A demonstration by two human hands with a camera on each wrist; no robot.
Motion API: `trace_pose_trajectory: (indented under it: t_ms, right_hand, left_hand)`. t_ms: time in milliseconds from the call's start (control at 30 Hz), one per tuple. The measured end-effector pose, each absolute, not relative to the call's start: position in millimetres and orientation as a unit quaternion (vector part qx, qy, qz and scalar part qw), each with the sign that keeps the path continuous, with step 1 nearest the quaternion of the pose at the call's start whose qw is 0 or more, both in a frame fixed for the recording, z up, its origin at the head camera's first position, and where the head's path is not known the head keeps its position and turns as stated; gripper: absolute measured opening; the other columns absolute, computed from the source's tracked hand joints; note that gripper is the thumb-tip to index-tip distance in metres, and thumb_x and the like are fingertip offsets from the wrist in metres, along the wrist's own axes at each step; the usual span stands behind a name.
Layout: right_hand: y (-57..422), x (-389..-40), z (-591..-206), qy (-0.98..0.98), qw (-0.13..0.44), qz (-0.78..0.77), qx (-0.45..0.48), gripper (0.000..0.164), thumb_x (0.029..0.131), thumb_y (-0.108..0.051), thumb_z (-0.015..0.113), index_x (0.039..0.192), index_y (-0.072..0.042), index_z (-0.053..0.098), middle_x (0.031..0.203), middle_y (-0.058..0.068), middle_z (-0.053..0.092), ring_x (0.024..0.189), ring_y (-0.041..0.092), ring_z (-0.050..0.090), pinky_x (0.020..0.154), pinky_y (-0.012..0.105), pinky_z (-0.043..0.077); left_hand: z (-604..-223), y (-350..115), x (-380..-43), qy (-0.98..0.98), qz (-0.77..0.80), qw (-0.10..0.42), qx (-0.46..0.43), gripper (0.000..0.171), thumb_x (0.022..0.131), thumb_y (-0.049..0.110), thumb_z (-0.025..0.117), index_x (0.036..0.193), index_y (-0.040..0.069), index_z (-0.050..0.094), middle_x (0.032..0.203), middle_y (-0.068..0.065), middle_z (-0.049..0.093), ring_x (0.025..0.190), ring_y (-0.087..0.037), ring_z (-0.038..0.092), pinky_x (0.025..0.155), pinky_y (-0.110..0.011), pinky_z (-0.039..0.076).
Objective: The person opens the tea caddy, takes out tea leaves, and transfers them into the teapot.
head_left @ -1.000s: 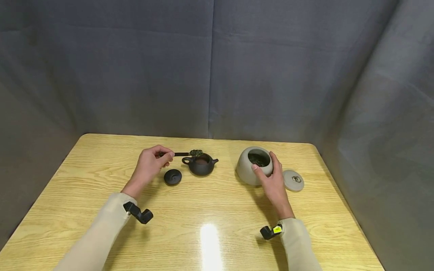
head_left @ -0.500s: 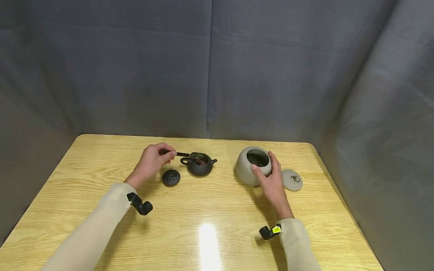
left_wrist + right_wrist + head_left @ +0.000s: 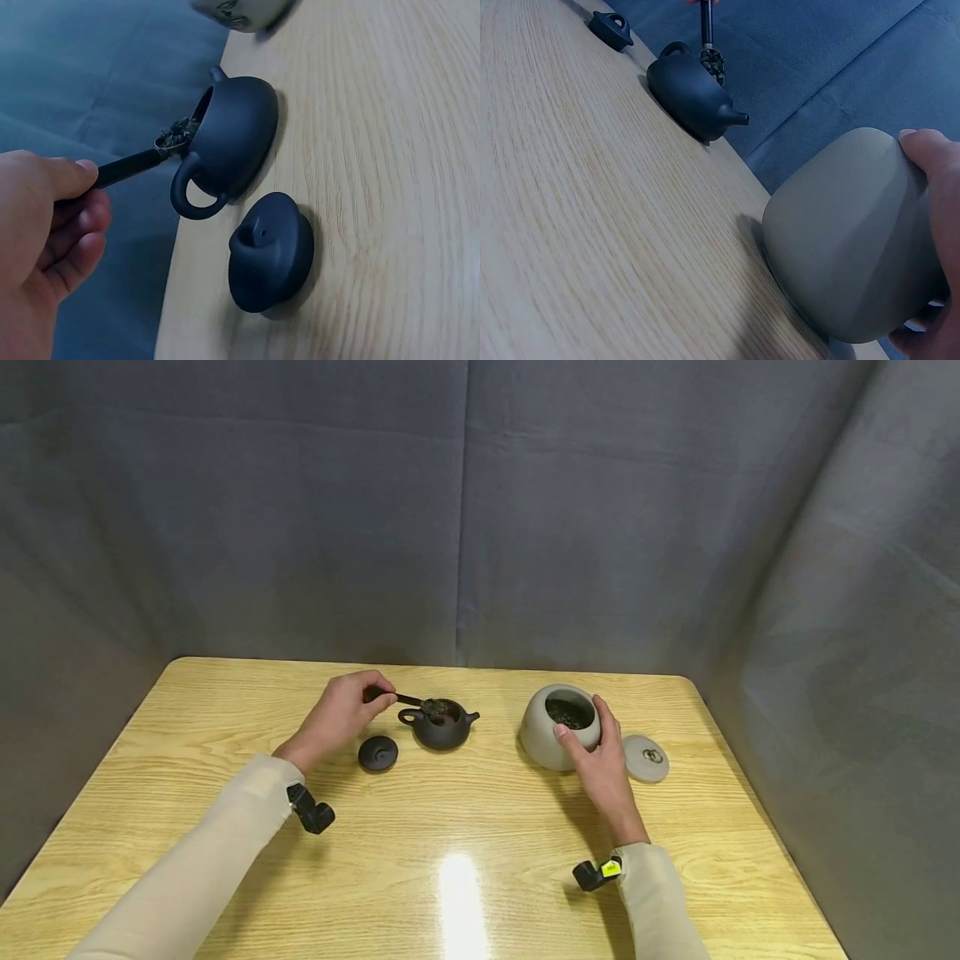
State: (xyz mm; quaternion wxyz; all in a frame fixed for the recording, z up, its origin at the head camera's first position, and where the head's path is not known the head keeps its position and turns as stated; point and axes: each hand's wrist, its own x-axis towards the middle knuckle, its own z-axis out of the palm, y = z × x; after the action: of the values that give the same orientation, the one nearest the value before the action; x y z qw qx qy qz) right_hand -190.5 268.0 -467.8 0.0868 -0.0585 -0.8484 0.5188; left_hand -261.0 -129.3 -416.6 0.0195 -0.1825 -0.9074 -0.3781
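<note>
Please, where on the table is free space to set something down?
Free: the table between teapot and jar, and in front, between the sleeves. Crowded: around teapot, black lid, scoop and left hand; around jar, grey lid, right hand.

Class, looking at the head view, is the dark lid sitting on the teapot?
No, the dark lid lies on the table beside the teapot, whose mouth is open.

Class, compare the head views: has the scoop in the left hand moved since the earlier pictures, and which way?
Yes. Against the teapot in the head view, the scoop has dipped, its loaded end now lower at the opening.
</note>
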Motion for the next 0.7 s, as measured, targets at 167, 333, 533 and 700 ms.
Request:
trace_pose_trajectory:
  t_ms: [167, 333, 533, 700]
  right_hand:
    - [267.7, -191.2, -469.2, -0.85, 0.089, 0.516, -0.061, 0.089, 0.101, -0.056, 0.068, 0.171, -0.031, 0.02, 0.178, 0.005, 0.023, 0.165, 0.029, 0.026, 0.133, 0.057, 0.025]
    - [267.6, -192.5, -470.2, -0.85, 0.09, 0.515, -0.062, 0.09, 0.101, -0.056, 0.069, 0.171, -0.03, 0.021, 0.177, 0.005, 0.024, 0.164, 0.029, 0.027, 0.133, 0.057, 0.025]
    - [266.9, -192.6, -470.6, -0.849, 0.093, 0.517, -0.063, 0.09, 0.1, -0.056, 0.069, 0.172, -0.026, 0.021, 0.177, 0.006, 0.024, 0.164, 0.03, 0.027, 0.133, 0.057, 0.025]
    - [266.9, -192.4, -469.2, -0.85, 0.092, 0.515, -0.062, 0.09, 0.101, -0.056, 0.068, 0.172, -0.029, 0.02, 0.177, 0.007, 0.024, 0.164, 0.03, 0.027, 0.133, 0.058, 0.025]
  left_hand:
    - [-412.8, -121.9, -255.8, -0.917, -0.318, 0.055, -0.234, 0.013, 0.105, 0.016, 0.069, 0.113, 0.007, 0.075, 0.111, -0.011, 0.075, 0.095, -0.024, 0.071, 0.082, -0.042, 0.059]
    - [-407.0, -112.9, -248.5, -0.919, -0.239, 0.099, -0.299, 0.013, 0.103, 0.012, 0.071, 0.112, 0.004, 0.074, 0.109, -0.01, 0.073, 0.095, -0.023, 0.071, 0.083, -0.041, 0.061]
    - [-404.3, -103.1, -242.5, -0.907, -0.161, 0.164, -0.353, 0.008, 0.102, 0.01, 0.073, 0.108, 0.005, 0.075, 0.104, -0.007, 0.072, 0.089, -0.02, 0.068, 0.077, -0.034, 0.06]
    - [-394.6, -94.2, -234.5, -0.903, -0.24, 0.155, -0.32, 0.015, 0.106, 0.019, 0.068, 0.113, 0.007, 0.074, 0.108, -0.007, 0.072, 0.088, -0.017, 0.067, 0.076, -0.033, 0.059]
